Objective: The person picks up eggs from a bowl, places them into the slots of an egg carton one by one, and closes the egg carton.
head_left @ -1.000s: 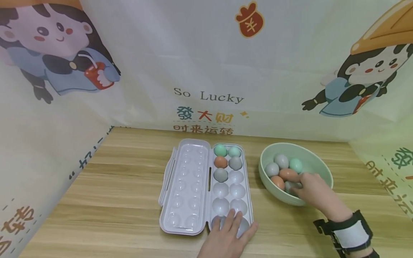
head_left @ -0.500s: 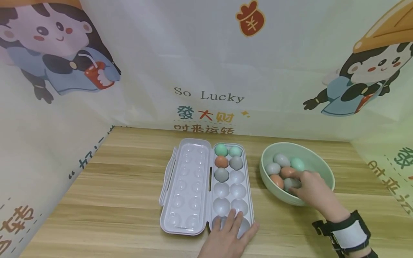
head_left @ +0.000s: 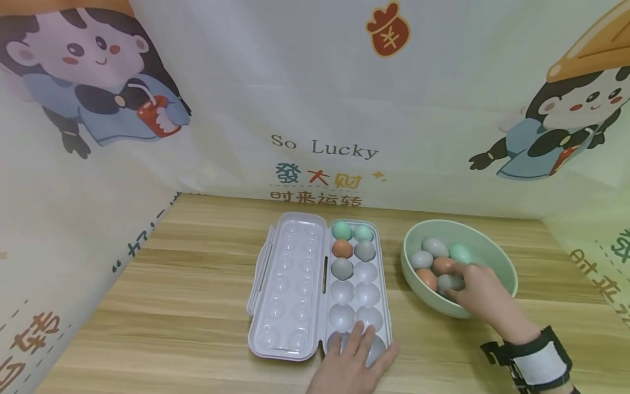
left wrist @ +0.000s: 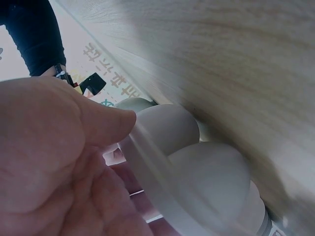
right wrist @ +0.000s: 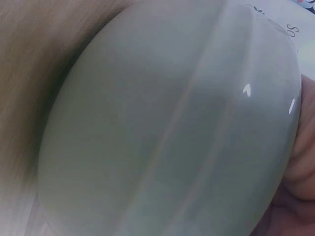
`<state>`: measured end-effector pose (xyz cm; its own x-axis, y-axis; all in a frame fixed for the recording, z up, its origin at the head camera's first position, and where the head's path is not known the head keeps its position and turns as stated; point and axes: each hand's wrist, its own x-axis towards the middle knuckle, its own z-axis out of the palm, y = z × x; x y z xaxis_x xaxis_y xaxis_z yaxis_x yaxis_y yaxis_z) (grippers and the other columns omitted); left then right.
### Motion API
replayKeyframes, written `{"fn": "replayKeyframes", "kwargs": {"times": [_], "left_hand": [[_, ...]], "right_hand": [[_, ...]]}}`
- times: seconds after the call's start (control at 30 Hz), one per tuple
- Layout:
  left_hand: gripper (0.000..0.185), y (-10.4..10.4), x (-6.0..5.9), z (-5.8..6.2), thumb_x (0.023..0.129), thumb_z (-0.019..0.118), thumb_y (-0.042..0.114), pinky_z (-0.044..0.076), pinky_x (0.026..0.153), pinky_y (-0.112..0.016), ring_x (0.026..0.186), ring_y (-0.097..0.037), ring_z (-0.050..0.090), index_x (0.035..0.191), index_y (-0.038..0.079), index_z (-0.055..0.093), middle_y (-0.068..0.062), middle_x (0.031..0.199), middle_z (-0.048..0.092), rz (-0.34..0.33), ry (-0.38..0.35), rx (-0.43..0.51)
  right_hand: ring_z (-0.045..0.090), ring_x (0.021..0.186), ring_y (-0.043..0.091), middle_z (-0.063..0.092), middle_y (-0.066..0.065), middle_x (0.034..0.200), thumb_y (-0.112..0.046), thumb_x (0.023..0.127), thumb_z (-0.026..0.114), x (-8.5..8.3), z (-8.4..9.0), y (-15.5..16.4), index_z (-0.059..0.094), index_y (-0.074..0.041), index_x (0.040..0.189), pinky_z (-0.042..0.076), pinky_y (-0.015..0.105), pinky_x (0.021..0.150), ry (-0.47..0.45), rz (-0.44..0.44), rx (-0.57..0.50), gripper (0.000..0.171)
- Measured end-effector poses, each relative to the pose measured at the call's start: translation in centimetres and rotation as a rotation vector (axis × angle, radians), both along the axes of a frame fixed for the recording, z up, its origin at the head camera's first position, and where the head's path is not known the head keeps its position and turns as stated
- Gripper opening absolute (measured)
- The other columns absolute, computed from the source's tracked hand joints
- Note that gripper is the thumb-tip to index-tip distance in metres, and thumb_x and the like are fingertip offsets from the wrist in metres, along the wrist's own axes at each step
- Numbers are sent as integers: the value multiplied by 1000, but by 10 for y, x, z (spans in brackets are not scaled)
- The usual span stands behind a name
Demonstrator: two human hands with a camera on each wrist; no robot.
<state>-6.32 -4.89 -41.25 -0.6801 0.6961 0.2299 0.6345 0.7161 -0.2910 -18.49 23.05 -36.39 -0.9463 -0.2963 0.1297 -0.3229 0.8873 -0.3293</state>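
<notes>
An open pale egg tray (head_left: 295, 290) lies mid-table, its lid flat to the left. The far cups hold two green eggs (head_left: 342, 230), an orange egg (head_left: 342, 248) and two grey eggs (head_left: 342, 268); the nearer cups hold none. My left hand (head_left: 361, 347) rests flat, fingers straight, on the tray's near end; in the left wrist view its thumb (left wrist: 98, 123) lies against the tray edge (left wrist: 197, 162). My right hand (head_left: 458, 284) reaches into the green bowl (head_left: 497, 257), its fingers curled round a grey egg (head_left: 447, 283). More eggs lie in the bowl.
The wooden table (head_left: 172, 306) is walled by printed cartoon sheets at the back and on both sides. The bowl stands just right of the tray. The right wrist view is filled by the bowl's outer wall (right wrist: 172, 123). A black and white band (head_left: 534, 358) wraps my right wrist.
My right hand has shifted slightly inside the bowl and its fingers have settled round the grey egg. The left hand stays on the tray's near end.
</notes>
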Motion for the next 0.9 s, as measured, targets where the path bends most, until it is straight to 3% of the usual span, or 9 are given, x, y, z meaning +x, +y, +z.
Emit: {"fn": "replayKeyframes", "kwargs": {"times": [0.13, 0.4, 0.9], "left_hand": [[72, 0, 0, 0, 89, 35, 75, 46, 83, -40, 124, -26, 49, 146, 32, 47, -8, 133, 55, -2, 12, 3], [72, 0, 1, 1, 89, 33, 75, 45, 84, -40, 125, -26, 48, 147, 33, 45, -7, 135, 54, 11, -14, -14], [72, 0, 1, -1, 89, 34, 74, 45, 83, -40, 124, -26, 48, 146, 32, 47, -8, 133, 54, -5, 22, -5]], "right_hand": [[63, 80, 34, 67, 20, 91, -9, 74, 82, -1, 0, 0, 68, 9, 104, 49, 49, 67, 12, 11, -11, 37], [58, 73, 24, 66, 12, 86, -12, 76, 81, 0, -1, 0, 70, 7, 104, 47, 44, 62, 11, 3, -1, 36], [53, 67, 21, 63, 9, 80, -12, 72, 79, 3, 6, 4, 69, 9, 99, 43, 38, 57, 24, -9, -2, 35]]}}
